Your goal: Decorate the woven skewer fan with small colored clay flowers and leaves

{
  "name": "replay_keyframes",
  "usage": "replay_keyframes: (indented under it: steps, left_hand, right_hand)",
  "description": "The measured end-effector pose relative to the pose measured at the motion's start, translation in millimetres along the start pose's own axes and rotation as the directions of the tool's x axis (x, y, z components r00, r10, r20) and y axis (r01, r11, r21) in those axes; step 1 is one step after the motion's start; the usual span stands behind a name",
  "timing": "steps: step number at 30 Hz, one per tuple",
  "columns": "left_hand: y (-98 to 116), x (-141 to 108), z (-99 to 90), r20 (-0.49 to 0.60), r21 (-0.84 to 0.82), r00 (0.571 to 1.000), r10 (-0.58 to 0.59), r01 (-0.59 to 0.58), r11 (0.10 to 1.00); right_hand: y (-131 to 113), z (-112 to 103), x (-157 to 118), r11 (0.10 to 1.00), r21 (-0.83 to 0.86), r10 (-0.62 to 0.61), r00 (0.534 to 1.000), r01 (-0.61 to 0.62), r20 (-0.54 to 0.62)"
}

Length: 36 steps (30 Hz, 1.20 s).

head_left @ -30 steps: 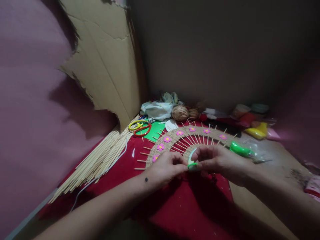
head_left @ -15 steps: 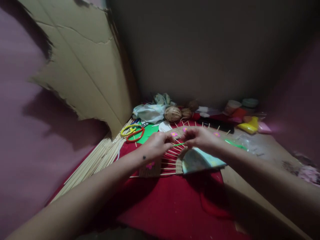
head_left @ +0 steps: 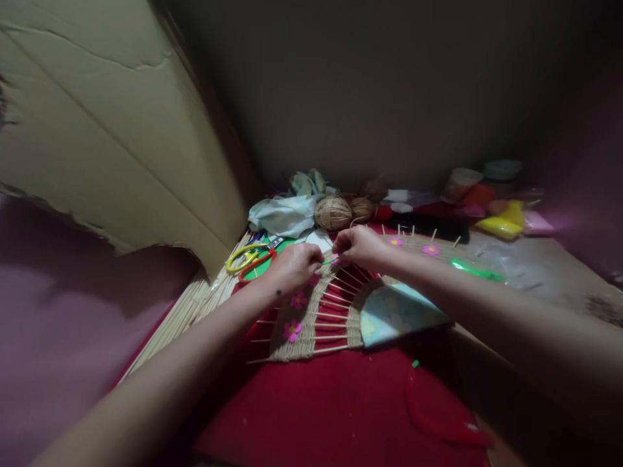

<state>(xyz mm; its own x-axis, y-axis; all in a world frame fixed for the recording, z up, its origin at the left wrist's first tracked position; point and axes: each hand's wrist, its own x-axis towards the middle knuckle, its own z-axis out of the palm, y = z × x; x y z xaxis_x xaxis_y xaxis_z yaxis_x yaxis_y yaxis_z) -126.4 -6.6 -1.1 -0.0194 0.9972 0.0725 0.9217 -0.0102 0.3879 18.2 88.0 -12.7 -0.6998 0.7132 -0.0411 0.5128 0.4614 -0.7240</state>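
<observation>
Between my hands stretches a thin green strand (head_left: 330,261), possibly soft clay. My left hand (head_left: 294,267) pinches one end of it, fingers closed. The other end is in the closed fingertips of my right hand (head_left: 364,250). Both hands are just over the outer band of a woven fan (head_left: 309,337), made of twine and thin sticks. Pink flowers (head_left: 293,331) with yellow-orange centres dot that band, some hidden by my hands. Pale blue patterned cloth (head_left: 396,311) covers the fan's inner part.
Scissors (head_left: 253,266) with yellow and orange handles lie left on green paper, beside long sticks (head_left: 165,337). Balls of twine (head_left: 333,213) and crumpled cloth (head_left: 282,215) are behind. A yellow packet (head_left: 506,222) and a green one (head_left: 477,271) lie right; a red packet (head_left: 433,402) is in front.
Both hands have moved left and slightly away along the fan's outer band, the green strand still between them. The view has shifted, uncovering more pink flowers and the red packet.
</observation>
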Motion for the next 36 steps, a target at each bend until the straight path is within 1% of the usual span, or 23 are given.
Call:
replay_keyframes:
  steps: [5,11,14,17,25,30,32,36]
  left_hand:
    - [-1.0,4.3,1.9,-0.002,-0.06,0.998,-0.066,0.066,0.996]
    - [-14.1,12.8,8.7,0.046,-0.233,0.991,-0.128,0.135,0.963]
    - [-19.8,14.7,11.8,0.067,-0.3,0.986,-0.154,0.167,0.939]
    - [-22.6,14.5,11.9,0.085,-0.333,0.981,-0.175,0.194,0.923]
    - [-22.9,10.2,11.3,0.117,-0.357,0.966,-0.229,0.256,0.898]
    - [-21.3,6.1,12.1,0.108,-0.342,0.968,-0.227,0.25,0.906]
    - [-21.8,4.5,13.4,0.089,-0.321,0.972,-0.219,0.236,0.917]
    - [-23.1,0.6,17.5,0.007,-0.249,0.984,-0.18,0.176,0.953]
  right_hand:
    - [-0.2,0.8,4.6,0.997,-0.052,-0.058,0.997,0.056,-0.047]
    - [-8.0,-2.1,11.8,0.991,-0.09,-0.101,0.993,0.095,-0.065]
    - [-9.2,-2.2,16.2,0.991,-0.096,-0.103,0.993,0.097,-0.061]
    - [-8.8,-0.6,21.0,0.991,-0.089,-0.106,0.994,0.102,-0.034]
    - [-14.4,3.3,28.8,0.982,-0.107,-0.154,0.988,0.155,0.02]
    - [-15.2,3.8,30.0,0.978,-0.123,-0.168,0.985,0.171,0.034]
    - [-14.1,4.5,30.3,0.977,-0.122,-0.169,0.985,0.172,0.036]
    - [-12.6,6.0,30.5,0.978,-0.113,-0.17,0.985,0.174,0.04]
